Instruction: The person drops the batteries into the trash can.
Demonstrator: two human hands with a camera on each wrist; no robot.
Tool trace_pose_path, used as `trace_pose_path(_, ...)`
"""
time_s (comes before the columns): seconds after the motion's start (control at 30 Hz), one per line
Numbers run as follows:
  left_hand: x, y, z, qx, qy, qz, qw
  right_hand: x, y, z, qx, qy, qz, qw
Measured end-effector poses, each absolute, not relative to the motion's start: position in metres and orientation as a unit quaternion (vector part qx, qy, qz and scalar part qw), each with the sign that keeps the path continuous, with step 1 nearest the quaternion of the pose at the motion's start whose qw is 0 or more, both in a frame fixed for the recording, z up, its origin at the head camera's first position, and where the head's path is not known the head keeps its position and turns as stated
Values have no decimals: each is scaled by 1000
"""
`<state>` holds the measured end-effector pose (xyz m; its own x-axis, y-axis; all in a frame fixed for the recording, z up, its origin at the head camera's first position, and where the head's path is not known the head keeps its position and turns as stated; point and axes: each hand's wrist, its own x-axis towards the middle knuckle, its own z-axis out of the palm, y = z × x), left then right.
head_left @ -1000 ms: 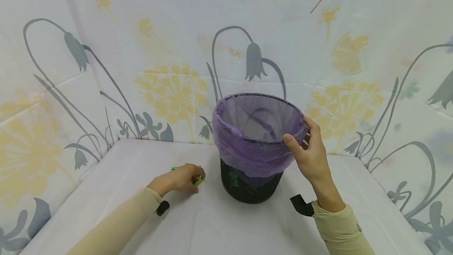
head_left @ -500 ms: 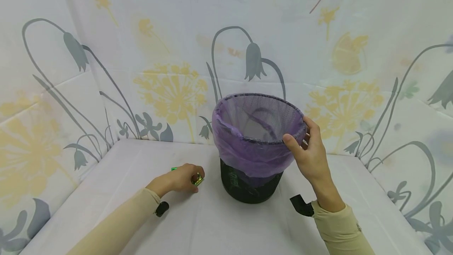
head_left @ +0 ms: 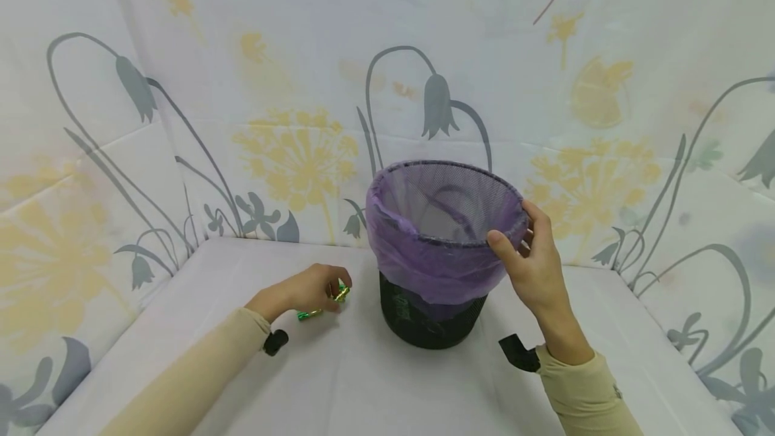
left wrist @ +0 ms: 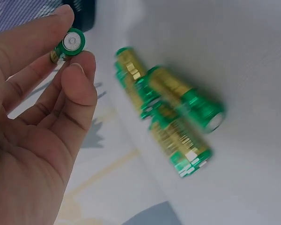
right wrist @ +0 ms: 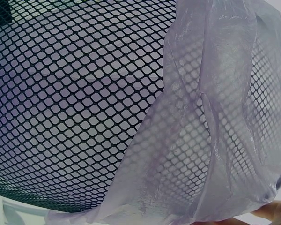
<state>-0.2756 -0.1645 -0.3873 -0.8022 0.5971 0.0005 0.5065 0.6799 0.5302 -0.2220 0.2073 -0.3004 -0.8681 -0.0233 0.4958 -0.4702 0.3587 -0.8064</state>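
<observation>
My left hand (head_left: 305,288) pinches a green and gold battery (left wrist: 72,41) between thumb and fingertips, its flat silver end showing in the left wrist view. Several more such batteries (left wrist: 180,143) lie close together on the white surface beside this hand, blurred there; in the head view they are partly hidden by it. A black mesh wastebasket (head_left: 424,332) stands to the right, lined with a purple bag (head_left: 436,278) folded over its rim. With thumb outside the near rim and fingers round the right side, my right hand (head_left: 535,268) grips the basket.
The white cloth-covered surface (head_left: 375,389) runs back to a flower-printed curtain (head_left: 290,52) behind the basket and along both sides. Dark camera mounts (head_left: 519,353) stick out at both wrists.
My left hand has lifted and shifted slightly away from me with the battery. A loose battery now shows below the hand. My right hand keeps its hold on the rim.
</observation>
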Motion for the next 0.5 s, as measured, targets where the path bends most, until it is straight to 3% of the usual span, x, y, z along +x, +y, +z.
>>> trace_pose_path(0.5,-283,-172,-308,268,924,264,70,-223,207,-301,155,-798,544,210)
